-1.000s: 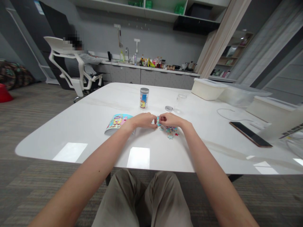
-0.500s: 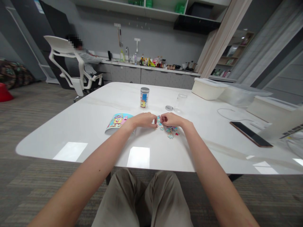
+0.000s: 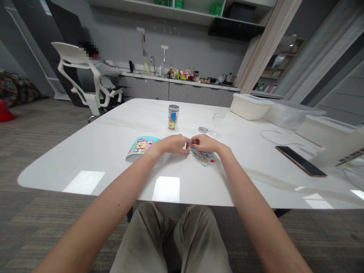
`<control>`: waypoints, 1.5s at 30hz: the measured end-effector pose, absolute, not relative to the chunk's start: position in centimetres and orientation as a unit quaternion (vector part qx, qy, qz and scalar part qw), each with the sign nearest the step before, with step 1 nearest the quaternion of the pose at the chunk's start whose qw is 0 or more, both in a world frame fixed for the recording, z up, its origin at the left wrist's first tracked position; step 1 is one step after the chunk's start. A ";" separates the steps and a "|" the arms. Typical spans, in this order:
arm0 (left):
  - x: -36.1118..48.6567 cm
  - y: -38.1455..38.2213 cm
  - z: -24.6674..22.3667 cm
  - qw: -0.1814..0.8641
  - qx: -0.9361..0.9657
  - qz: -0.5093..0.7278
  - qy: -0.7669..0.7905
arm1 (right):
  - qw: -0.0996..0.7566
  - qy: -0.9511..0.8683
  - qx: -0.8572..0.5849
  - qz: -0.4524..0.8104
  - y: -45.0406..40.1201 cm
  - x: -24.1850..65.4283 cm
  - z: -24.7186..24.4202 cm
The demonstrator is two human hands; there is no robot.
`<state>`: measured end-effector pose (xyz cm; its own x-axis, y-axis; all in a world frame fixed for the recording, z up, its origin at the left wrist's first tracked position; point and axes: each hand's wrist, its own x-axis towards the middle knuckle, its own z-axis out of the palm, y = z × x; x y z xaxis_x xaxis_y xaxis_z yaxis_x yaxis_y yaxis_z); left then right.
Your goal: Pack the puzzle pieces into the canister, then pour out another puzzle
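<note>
Small colourful puzzle pieces (image 3: 205,156) lie in a loose pile on the white table, beside and partly under my right hand (image 3: 205,142). Its fingers are pinched together at the pile's upper left; what they hold is too small to make out. My left hand (image 3: 176,144) is just left of it, fingertips curled close to the right hand's, and anything between them is hidden. A curved, glossy cartoon picture sheet (image 3: 141,145) stands partly behind my left wrist. Beyond the hands is a clear jar with a grey lid (image 3: 173,117) and a cartoon label.
A loose round lid (image 3: 203,129) and a clear open jar (image 3: 218,120) are behind my right hand. To the right lie a phone (image 3: 301,161), a cable and storage boxes (image 3: 250,107). A person (image 3: 104,72) sits beyond a white chair (image 3: 92,100) at the back left.
My right hand has shifted slightly left, so its fingertips are now nearly at those of my left hand. The left hand has barely moved.
</note>
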<state>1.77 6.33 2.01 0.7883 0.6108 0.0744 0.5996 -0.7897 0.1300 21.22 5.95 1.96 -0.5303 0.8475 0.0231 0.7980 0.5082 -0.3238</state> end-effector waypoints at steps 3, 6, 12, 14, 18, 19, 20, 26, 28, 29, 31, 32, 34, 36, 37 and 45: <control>1.9 6.5 2.0 0.014 0.939 0.073 0.336 | 0.094 -0.854 -0.485 0.161 6.1 21.3 1.8; 1.9 6.7 1.9 -0.021 0.932 0.104 0.347 | 0.112 -0.837 -0.498 0.195 6.2 21.3 1.8; 2.0 7.1 1.7 -0.060 0.925 0.132 0.351 | 0.150 -0.838 -0.476 0.222 5.9 20.8 2.0; 1.9 6.9 1.7 -0.066 0.922 0.138 0.355 | 0.156 -0.841 -0.472 0.215 5.9 20.7 2.0; 1.8 6.2 2.2 -0.033 0.934 0.100 0.342 | 0.161 -0.840 -0.488 0.176 6.3 20.9 1.8; 1.7 6.0 2.4 -0.015 0.938 0.077 0.337 | 0.156 -0.837 -0.500 0.155 6.4 21.0 1.7; 1.6 5.8 2.6 0.002 0.941 0.054 0.334 | 0.149 -0.835 -0.513 0.133 6.6 21.1 1.6; 1.5 5.5 2.9 0.052 0.944 -0.002 0.326 | 0.097 -0.822 -0.558 0.059 7.4 21.9 1.1; 1.5 5.6 2.8 0.054 0.944 -0.001 0.325 | 0.084 -0.817 -0.567 0.055 7.4 22.0 1.1; 1.5 5.7 2.7 0.054 0.944 0.000 0.325 | 0.082 -0.816 -0.570 0.054 7.4 22.0 1.2; 1.5 5.8 2.7 0.051 0.944 0.002 0.325 | 0.082 -0.814 -0.573 0.050 7.3 22.0 1.3; 1.5 5.8 2.6 0.047 0.945 0.004 0.325 | 0.085 -0.813 -0.574 0.049 7.2 21.9 1.3; 1.6 5.7 2.7 0.038 0.945 0.009 0.326 | 0.090 -0.814 -0.572 0.050 7.1 21.9 1.5; 1.7 5.6 2.8 0.030 0.944 0.014 0.329 | 0.096 -0.814 -0.570 0.051 7.0 21.9 1.5; 1.7 5.5 2.8 0.027 0.943 0.016 0.331 | 0.100 -0.814 -0.570 0.052 6.9 21.9 1.5; 1.8 5.6 2.8 0.016 0.934 0.007 0.358 | 0.107 -0.811 -0.574 0.042 6.9 22.1 1.4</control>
<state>1.83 5.58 2.78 0.7437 0.6685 0.0011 0.6681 -0.7433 0.0343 22.11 6.91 1.43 -0.3176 0.9400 0.1251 0.9219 0.3369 -0.1915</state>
